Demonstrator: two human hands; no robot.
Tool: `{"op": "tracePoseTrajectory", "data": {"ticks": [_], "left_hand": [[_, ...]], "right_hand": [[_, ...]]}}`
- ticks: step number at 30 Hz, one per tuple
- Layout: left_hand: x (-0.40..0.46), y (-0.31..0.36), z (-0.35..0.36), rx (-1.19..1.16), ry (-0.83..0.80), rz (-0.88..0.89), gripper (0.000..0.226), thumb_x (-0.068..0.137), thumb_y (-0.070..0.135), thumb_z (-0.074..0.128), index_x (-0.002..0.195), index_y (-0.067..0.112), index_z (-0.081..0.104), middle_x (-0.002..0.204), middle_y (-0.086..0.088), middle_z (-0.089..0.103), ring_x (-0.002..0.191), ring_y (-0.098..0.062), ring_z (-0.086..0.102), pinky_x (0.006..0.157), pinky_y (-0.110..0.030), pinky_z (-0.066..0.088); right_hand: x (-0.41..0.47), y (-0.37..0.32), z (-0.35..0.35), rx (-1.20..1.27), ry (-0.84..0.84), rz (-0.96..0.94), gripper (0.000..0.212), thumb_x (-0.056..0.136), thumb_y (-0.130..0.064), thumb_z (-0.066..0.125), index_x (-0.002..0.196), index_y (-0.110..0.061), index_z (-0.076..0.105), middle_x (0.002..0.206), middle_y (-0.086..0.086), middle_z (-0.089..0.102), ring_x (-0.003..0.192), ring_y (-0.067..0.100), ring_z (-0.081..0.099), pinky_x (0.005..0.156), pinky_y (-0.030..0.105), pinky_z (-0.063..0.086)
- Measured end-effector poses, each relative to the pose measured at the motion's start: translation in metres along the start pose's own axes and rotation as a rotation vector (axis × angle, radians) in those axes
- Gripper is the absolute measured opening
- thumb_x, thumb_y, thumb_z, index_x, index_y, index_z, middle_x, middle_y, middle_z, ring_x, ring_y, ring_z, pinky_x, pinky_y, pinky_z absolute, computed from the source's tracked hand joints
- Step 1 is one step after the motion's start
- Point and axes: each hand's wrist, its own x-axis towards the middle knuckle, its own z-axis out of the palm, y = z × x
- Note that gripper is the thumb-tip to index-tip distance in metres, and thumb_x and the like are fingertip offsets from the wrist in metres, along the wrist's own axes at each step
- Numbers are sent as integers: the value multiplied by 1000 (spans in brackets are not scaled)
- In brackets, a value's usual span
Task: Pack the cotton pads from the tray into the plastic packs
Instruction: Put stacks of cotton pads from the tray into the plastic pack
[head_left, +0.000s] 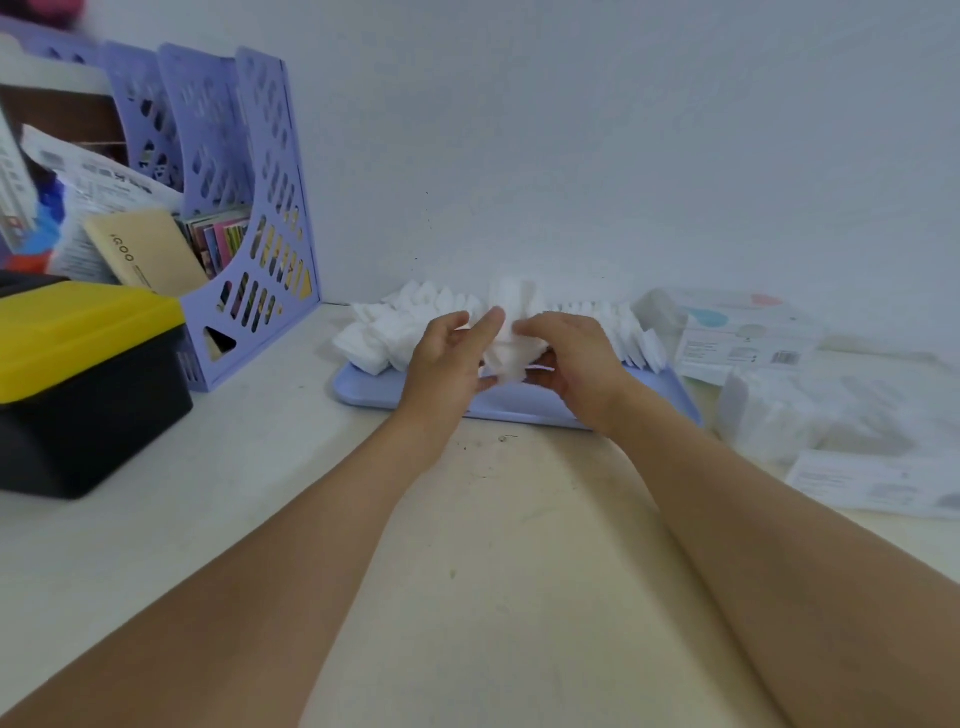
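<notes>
A lilac tray (363, 387) lies against the wall with rows of white square cotton pads (395, 332) spread along its back. Both my hands meet over the tray's middle around a small bunch of cotton pads (508, 338) lifted above the rest. My left hand (449, 358) holds the bunch from the left with thumb and fingers. My right hand (574, 361) grips it from the right, fingers curled under it. Clear plastic packs (810, 410) lie on the table to the right of the tray, one of them holding white pads.
A lilac file rack (244, 218) with books and papers stands at the back left. A black box with a yellow lid (83, 379) sits in front of it. A printed pack (743, 332) and a paper label (872, 483) lie at the right.
</notes>
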Motion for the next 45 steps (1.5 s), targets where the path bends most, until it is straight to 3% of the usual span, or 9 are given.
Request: {"op": "tracePoseTrajectory", "data": {"ticks": [5,8,11,14,19,26,31,36,45], "left_hand": [[-11,2,10,-200,-144,-150,19,98,28,65,110,13,64,118,-15,69,104,-32,72,85,-51,60],[-17,3,16,-279,-290,-284,64,85,44,78,137,14,55,127,-13,68,111,-31,70,84,-47,60],[-24,6,21,-321,-374,-316,67,78,46,77,132,10,63,124,-10,71,111,-28,70,85,-40,60],[-26,3,25,-364,-374,-342,62,76,37,77,128,5,66,116,-9,72,98,-22,71,80,-31,60],[-26,-4,27,-290,-381,-316,42,94,19,65,130,-3,61,127,-16,69,119,-26,66,90,-30,59],[-25,-7,26,-293,-217,-274,7,93,12,68,96,6,69,97,-8,74,78,-16,74,66,-23,59],[-26,-8,28,-165,-131,-219,25,99,14,62,117,-3,62,125,-19,65,86,-22,73,69,-26,61],[-35,-4,35,-105,-269,-233,15,102,6,53,111,3,64,117,-19,71,86,-21,74,67,-25,60],[-36,-4,36,-161,-344,-266,22,104,5,48,114,5,67,103,-12,77,87,-20,76,71,-27,61]], "right_hand": [[-23,-17,-7,-129,-151,113,27,96,-18,64,102,7,71,99,20,75,92,34,72,79,40,60],[-41,-26,-13,59,-58,153,18,96,-16,62,98,-1,72,93,15,75,85,27,73,80,35,59],[-57,-34,-22,239,-25,188,13,97,-12,58,97,-5,69,90,13,74,83,25,72,83,34,59],[-69,-38,-35,242,-16,194,15,96,-7,55,98,-3,69,95,15,73,90,29,71,91,38,59],[-73,-32,-46,138,-31,248,32,92,-8,60,120,8,65,117,23,70,106,31,71,88,40,61],[-76,-36,-56,141,84,226,26,88,-13,73,113,-7,69,99,5,70,87,19,66,77,31,56],[-82,-46,-67,300,-55,267,24,90,-16,71,112,-10,69,93,5,68,79,20,64,71,30,55],[-83,-43,-59,144,-119,254,11,95,-18,65,104,-12,69,85,1,70,70,14,65,60,22,53],[-78,-33,-62,51,-94,195,28,92,-12,70,120,-7,70,108,5,76,92,18,72,84,31,56]]}}
